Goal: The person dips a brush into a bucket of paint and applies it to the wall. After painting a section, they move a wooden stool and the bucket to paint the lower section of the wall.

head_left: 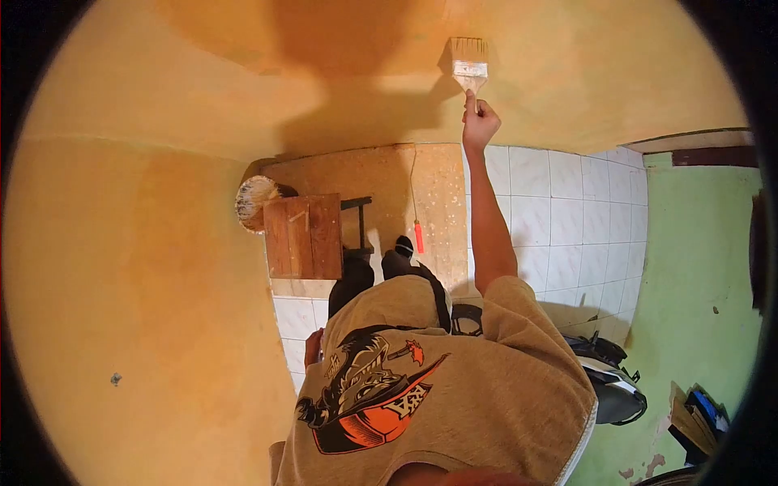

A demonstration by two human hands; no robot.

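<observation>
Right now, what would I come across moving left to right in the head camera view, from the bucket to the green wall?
Bucket, wooden board, red-handled tool, paintbrush in your right hand, green wall.

- Right hand (481,123) grips the handle of a flat paintbrush (470,69), bristles pointing up at the orange wall (567,73).
- Left hand (313,347) hangs low, mostly hidden by the printed brown T-shirt (486,389).
- Paint-smeared bucket (253,202) just beside a wooden stand (304,239).
- Red-handled tool (419,237) with a thin rod lies near the feet.
- White floor tiles (531,219), a motorcycle (620,397) and a green wall (697,251) at right.
</observation>
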